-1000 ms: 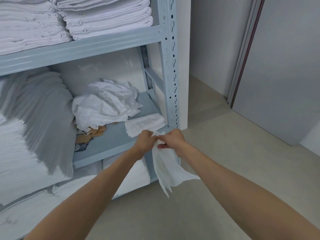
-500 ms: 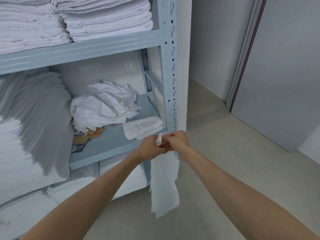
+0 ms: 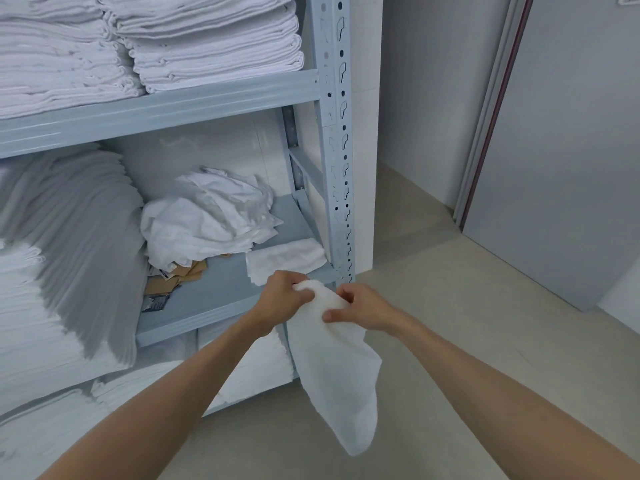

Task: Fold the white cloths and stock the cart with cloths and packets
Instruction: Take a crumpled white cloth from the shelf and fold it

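Note:
A white cloth (image 3: 337,368) hangs down in front of the shelf's front edge, held at its top by both hands. My left hand (image 3: 281,299) grips its upper left corner. My right hand (image 3: 360,308) pinches the top edge a little to the right, thumb on the fabric. One folded white cloth (image 3: 285,259) lies flat on the middle shelf (image 3: 214,299), just behind my hands. A crumpled heap of white cloths (image 3: 211,216) sits further back on that shelf, with brown packets (image 3: 173,278) under its front edge.
The grey-blue metal rack's upright post (image 3: 337,150) stands just behind my hands. Stacks of folded white linen (image 3: 207,39) fill the top shelf, the left side (image 3: 52,271) and the bottom shelf. To the right are beige floor (image 3: 467,323) and a grey door (image 3: 571,150).
My hands were pressed together at the cloth's top; now they have moved slightly apart along its edge. The hanging cloth has swung from spread out to a narrower, longer drape.

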Demonstrator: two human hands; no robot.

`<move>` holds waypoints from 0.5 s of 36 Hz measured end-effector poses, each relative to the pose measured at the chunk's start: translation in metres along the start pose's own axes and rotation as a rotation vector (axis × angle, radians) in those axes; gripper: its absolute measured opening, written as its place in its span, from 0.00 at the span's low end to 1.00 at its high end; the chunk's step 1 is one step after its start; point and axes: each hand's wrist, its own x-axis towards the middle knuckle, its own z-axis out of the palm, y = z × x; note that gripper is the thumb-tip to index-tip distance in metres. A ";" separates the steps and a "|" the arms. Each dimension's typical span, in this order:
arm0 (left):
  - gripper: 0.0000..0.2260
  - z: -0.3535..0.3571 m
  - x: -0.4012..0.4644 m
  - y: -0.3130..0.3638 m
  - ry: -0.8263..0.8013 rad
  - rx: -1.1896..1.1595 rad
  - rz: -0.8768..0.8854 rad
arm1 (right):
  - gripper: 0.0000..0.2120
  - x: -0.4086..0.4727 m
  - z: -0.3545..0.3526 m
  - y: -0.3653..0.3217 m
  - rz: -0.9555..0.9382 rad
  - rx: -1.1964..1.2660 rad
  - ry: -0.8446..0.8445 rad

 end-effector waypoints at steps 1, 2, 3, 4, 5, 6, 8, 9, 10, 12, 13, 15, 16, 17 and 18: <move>0.06 -0.002 0.001 0.000 0.035 -0.010 0.000 | 0.16 -0.002 0.000 0.004 0.008 -0.072 -0.022; 0.09 -0.005 0.001 0.000 0.066 -0.025 -0.002 | 0.16 -0.005 -0.001 0.009 0.023 -0.142 -0.048; 0.12 -0.009 0.002 0.000 0.091 -0.038 -0.004 | 0.18 -0.008 -0.003 0.014 0.046 -0.225 -0.075; 0.13 -0.013 0.003 0.000 0.110 -0.046 -0.006 | 0.22 -0.011 -0.004 0.019 0.066 -0.320 -0.093; 0.13 -0.017 0.003 0.000 0.118 -0.045 -0.006 | 0.25 -0.014 -0.006 0.022 0.077 -0.409 -0.099; 0.12 -0.020 0.004 -0.001 0.119 -0.037 -0.002 | 0.27 -0.016 -0.007 0.025 0.076 -0.468 -0.091; 0.10 -0.027 0.005 -0.004 0.112 0.008 0.005 | 0.27 -0.018 -0.012 0.026 0.068 -0.522 -0.041; 0.07 -0.030 0.006 -0.007 0.119 0.030 -0.001 | 0.24 -0.016 -0.015 0.024 0.058 -0.540 0.007; 0.06 -0.033 0.006 -0.011 0.134 0.046 -0.011 | 0.21 -0.015 -0.020 0.022 0.050 -0.540 0.073; 0.05 -0.039 0.006 -0.020 0.176 0.055 -0.048 | 0.15 -0.013 -0.030 0.018 0.044 -0.468 0.226; 0.05 -0.042 0.006 -0.023 0.193 0.050 -0.068 | 0.13 -0.013 -0.034 0.016 0.033 -0.430 0.290; 0.05 -0.046 0.007 -0.029 0.210 0.050 -0.094 | 0.13 -0.014 -0.038 0.012 -0.047 -0.446 0.368; 0.06 -0.047 0.007 -0.030 0.212 0.062 -0.095 | 0.13 -0.014 -0.037 0.011 -0.107 -0.488 0.394; 0.06 -0.047 0.007 -0.031 0.211 0.081 -0.088 | 0.13 -0.014 -0.037 0.009 -0.156 -0.532 0.417; 0.06 -0.047 0.006 -0.031 0.213 0.100 -0.075 | 0.13 -0.014 -0.036 0.007 -0.179 -0.572 0.438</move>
